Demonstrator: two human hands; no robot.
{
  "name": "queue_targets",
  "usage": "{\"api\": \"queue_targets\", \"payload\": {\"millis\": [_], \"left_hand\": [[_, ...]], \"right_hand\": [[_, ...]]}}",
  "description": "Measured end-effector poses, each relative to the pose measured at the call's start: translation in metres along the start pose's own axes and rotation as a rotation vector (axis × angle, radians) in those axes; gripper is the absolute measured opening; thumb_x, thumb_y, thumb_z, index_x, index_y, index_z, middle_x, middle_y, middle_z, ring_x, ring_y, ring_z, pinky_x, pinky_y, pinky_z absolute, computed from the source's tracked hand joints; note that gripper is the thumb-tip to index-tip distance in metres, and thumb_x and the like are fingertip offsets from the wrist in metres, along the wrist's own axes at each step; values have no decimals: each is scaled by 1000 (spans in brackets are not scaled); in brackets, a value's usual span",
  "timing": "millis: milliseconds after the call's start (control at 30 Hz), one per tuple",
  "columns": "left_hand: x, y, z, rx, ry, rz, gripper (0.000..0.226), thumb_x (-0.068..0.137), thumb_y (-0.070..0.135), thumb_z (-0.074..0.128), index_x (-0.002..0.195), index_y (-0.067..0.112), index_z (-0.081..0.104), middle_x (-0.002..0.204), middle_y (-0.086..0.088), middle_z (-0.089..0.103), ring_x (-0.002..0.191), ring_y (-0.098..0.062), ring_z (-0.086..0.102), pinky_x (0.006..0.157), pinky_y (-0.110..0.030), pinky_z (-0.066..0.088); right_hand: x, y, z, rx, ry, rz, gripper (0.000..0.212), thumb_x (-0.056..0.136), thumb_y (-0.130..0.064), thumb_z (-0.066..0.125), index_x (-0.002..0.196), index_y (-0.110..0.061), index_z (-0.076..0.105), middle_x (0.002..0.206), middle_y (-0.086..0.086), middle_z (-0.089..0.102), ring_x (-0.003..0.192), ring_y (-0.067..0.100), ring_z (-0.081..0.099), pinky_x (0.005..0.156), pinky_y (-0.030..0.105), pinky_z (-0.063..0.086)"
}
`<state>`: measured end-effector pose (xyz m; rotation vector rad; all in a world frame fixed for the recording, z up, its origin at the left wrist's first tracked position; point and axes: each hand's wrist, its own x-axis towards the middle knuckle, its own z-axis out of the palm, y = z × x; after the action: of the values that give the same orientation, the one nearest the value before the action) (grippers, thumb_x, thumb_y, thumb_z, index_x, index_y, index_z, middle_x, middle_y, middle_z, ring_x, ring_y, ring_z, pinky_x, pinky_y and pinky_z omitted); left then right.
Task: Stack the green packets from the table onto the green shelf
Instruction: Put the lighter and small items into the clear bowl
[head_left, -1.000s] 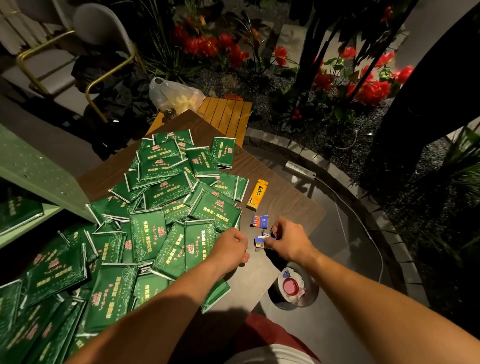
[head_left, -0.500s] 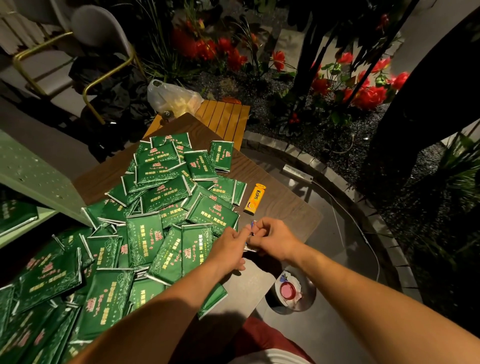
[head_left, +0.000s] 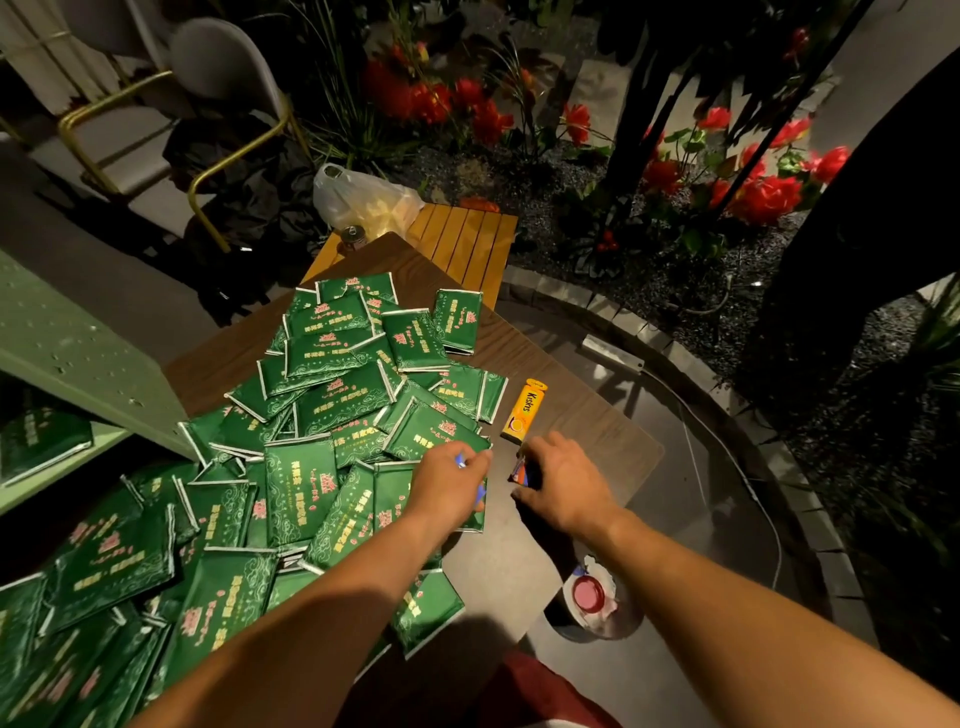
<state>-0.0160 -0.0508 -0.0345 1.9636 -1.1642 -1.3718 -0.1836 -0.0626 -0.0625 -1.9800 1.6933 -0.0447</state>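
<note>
From the head view, the two hands that were joined over one small wrapper half a second ago have parted. The left hand (head_left: 451, 480) now pinches a small blue piece above the near edge of the green packets (head_left: 332, 410); the right hand (head_left: 563, 480) curls round a small dark wrapper (head_left: 519, 470) near the worktop's (head_left: 587, 410) right edge, just beside the yellow pack (head_left: 524, 410). No packet is in hand; the heap stays on the worktop, the green shelf (head_left: 67, 343) at left waiting.
</note>
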Motion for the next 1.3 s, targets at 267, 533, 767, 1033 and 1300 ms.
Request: {"api": "queue_targets", "payload": {"millis": [267,533,767,1033,1300], "left_hand": [[13,11,4,393,67,140,19,90,37,71,102,23,65,73,-2,68,63,-25,64,62,-32,53],[56,50,48,735,129,177,53,80,55,76,113,18,57,104,-10,70,98,-35,67,77,-39,53],[58,46,59,791,54,186,32,82,46,73,85,15,66,87,-10,68,83,-33,66,62,-31,45],[38,58,82,391,-181,205,33,73,38,80,63,14,60,55,-2,62,59,-26,63,57,-39,51],[2,56,110,369,-407,343,22,74,20,80,91,13,67,80,-6,72,74,-24,69,68,-36,57]], "right_hand": [[13,16,-4,51,-7,93,7,96,-18,59,93,-13,63,96,7,65,89,25,61,76,33,50],[13,42,-14,658,-53,406,10,93,-16,70,88,-11,63,80,9,65,52,10,60,50,26,52],[14,55,-13,839,6,509,16,98,1,55,89,-7,66,81,10,61,67,25,65,81,50,60],[5,44,-30,1335,137,686,28,102,-28,55,103,-2,68,93,17,69,80,22,66,73,38,60],[-47,63,-38,1331,193,672,12,94,-10,66,102,0,67,84,14,68,70,22,64,68,37,57]]}}
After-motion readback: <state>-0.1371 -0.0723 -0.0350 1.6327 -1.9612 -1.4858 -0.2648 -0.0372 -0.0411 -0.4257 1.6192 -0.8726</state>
